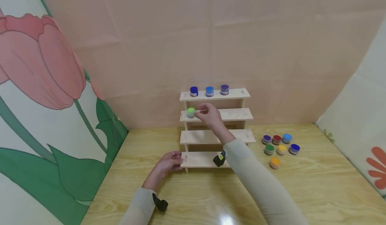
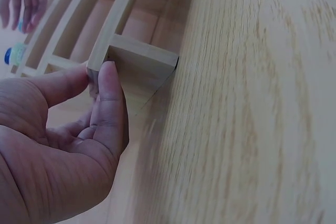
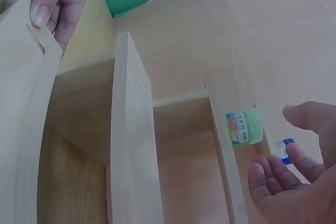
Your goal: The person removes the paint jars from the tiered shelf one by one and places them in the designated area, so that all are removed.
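Observation:
A wooden stepped rack (image 1: 200, 137) with several tiers stands at the back of the table. My left hand (image 1: 169, 163) pinches the left end of its lowest shelf (image 2: 102, 43) between thumb and fingers. A light green paint jar (image 1: 191, 112) stands at the left end of the second shelf from the top. Beside that jar is my right hand (image 1: 211, 116); the right wrist view shows its fingers (image 3: 273, 174) apart from the jar, holding nothing. On the top shelf stand a dark blue jar (image 1: 194, 91), a light blue jar (image 1: 209, 91) and a purple jar (image 1: 224, 89).
Several more paint jars stand on the table right of the rack, among them a red one (image 1: 276, 139), a dark green one (image 1: 269, 149) and an orange one (image 1: 274, 162). A pinkish sheet (image 1: 271, 51) hangs behind, and a tulip-patterned panel (image 1: 45, 61) borders the left.

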The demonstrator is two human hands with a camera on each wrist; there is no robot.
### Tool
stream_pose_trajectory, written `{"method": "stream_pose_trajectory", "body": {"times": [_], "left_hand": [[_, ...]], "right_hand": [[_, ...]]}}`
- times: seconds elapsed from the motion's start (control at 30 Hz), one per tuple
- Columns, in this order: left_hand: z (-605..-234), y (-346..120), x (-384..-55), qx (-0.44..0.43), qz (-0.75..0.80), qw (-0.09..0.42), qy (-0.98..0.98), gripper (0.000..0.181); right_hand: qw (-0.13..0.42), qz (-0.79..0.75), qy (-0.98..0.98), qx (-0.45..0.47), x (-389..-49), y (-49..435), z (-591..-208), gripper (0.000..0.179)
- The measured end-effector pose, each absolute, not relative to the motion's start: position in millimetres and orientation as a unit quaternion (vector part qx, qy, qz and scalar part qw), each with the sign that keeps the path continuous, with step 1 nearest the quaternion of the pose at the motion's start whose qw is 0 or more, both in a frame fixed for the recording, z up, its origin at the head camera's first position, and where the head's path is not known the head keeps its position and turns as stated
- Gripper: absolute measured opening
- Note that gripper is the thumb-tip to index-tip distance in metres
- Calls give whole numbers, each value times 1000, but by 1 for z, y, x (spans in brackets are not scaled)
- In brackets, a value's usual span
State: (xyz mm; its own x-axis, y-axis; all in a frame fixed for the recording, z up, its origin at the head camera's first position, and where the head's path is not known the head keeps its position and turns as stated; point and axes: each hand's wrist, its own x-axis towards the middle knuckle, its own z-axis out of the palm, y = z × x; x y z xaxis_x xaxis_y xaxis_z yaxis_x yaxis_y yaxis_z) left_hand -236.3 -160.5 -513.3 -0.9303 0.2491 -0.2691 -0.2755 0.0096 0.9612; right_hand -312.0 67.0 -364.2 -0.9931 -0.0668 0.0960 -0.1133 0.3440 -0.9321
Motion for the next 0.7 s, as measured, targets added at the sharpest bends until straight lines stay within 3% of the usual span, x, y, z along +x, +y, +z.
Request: {"method": "stream_pose_trajectory", "body": {"times": [0.7], "left_hand": [[-517, -159, -239, -12, 696, 182, 695, 50]], "right_hand": [[24, 548, -834, 49, -334, 38, -368, 51]]}}
